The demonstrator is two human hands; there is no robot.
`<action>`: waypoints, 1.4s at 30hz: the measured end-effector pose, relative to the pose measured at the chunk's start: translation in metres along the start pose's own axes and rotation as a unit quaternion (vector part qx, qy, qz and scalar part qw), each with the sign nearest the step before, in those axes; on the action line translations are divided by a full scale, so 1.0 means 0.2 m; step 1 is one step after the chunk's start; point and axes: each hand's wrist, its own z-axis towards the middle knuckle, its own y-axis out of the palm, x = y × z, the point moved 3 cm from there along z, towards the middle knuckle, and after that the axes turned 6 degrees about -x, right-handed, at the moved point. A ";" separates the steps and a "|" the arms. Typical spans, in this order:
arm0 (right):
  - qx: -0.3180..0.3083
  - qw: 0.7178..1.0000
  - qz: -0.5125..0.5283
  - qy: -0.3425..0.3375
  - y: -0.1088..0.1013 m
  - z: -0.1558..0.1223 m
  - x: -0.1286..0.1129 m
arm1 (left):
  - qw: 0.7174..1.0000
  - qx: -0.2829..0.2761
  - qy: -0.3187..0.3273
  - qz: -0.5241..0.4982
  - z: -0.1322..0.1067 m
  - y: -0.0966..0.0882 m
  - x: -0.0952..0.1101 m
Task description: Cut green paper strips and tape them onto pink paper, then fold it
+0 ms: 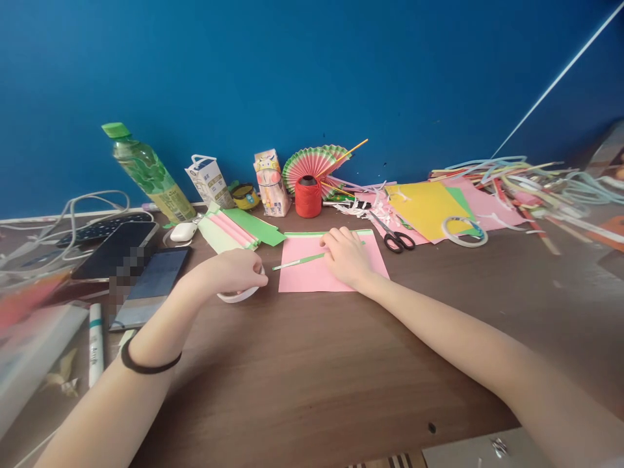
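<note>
My left hand is closed round a white roll of tape, just left of the pink paper. A black band circles that wrist. On the pink sheet of paper, which has a green edge along its far side, rests my right hand. Its fingers are bent down over a thin green paper strip, which lies slantwise and passes under them. The strip's left end reaches past the sheet toward my left hand, and a short part of it looks white. My right fingertips are partly hidden.
Behind stand a green bottle, cartons, red thread and a folded paper fan. Black scissors, yellow paper and another tape roll lie right. Phones, folded papers and a marker lie left.
</note>
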 end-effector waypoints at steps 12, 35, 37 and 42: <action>0.112 0.982 0.080 -0.131 -0.06 -0.03 -0.07 | 0.916 0.035 0.276 -0.290 -0.02 -0.01 0.18; 0.111 0.951 0.203 -0.206 -0.07 -0.04 -0.11 | 0.913 0.120 0.237 -0.309 0.07 0.05 0.17; 0.106 0.948 0.222 -0.203 -0.07 -0.04 -0.11 | 0.915 0.119 0.234 -0.306 0.09 0.06 0.16; 0.078 0.928 0.319 -0.174 -0.05 -0.03 -0.09 | 0.917 0.084 0.241 -0.305 0.14 0.10 0.11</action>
